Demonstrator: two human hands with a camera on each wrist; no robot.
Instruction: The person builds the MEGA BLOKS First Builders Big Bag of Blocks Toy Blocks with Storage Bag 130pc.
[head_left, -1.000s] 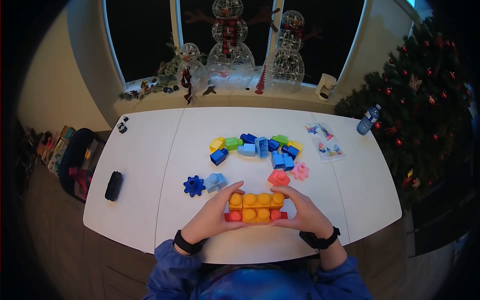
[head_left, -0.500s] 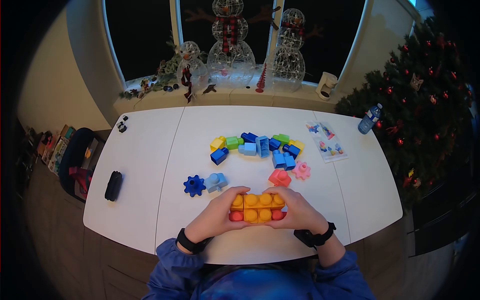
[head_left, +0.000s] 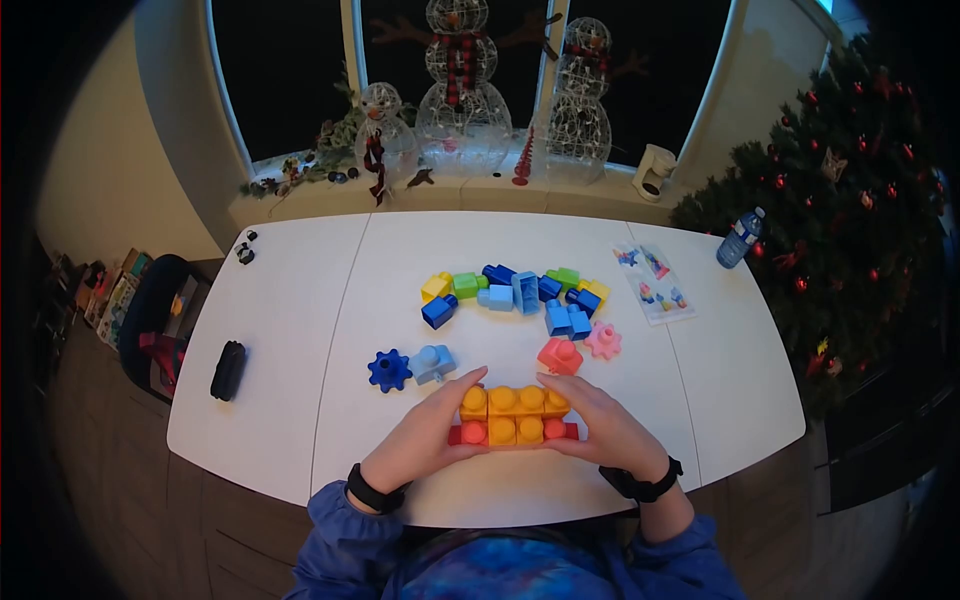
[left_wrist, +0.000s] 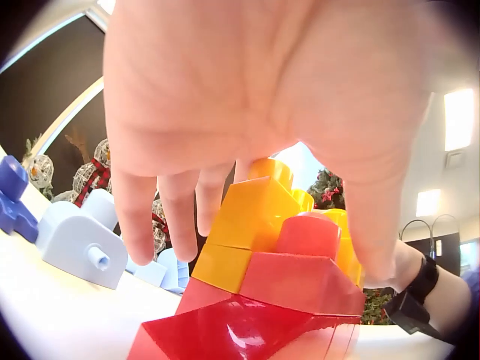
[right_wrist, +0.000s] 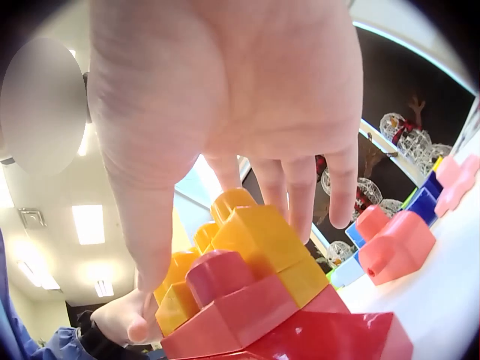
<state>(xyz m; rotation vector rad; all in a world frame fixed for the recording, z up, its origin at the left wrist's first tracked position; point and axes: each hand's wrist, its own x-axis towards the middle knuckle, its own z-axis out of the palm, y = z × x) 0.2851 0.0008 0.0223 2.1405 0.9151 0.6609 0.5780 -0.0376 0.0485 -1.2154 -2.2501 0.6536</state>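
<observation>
A stack of toy building blocks [head_left: 516, 401], yellow over red, stands at the near middle of the table between both hands. My left hand [head_left: 423, 428] is around its left end; in the left wrist view the fingers [left_wrist: 178, 214] reach down straight on the far side, with the thumb on the near side. At the right end, my right hand [head_left: 612, 425] mirrors this, fingers [right_wrist: 301, 196] straight and thumb beside the yellow studs. The wide red base [right_wrist: 334, 337] sticks out under both palms. Ahead lie a pink block [head_left: 559, 356] and a light blue block [head_left: 433, 364].
A dark blue gear piece [head_left: 389, 370] lies left, a pink gear piece [head_left: 603, 341] right. Several blue, green and yellow blocks [head_left: 497, 298] form an arc farther back. A picture sheet [head_left: 652, 285] and a water bottle [head_left: 740, 238] are at right, a black case [head_left: 229, 371] at left.
Half a second ago both hands were closer in on the stack's ends; now they have eased outward and more of the red base shows. The other blocks have not moved.
</observation>
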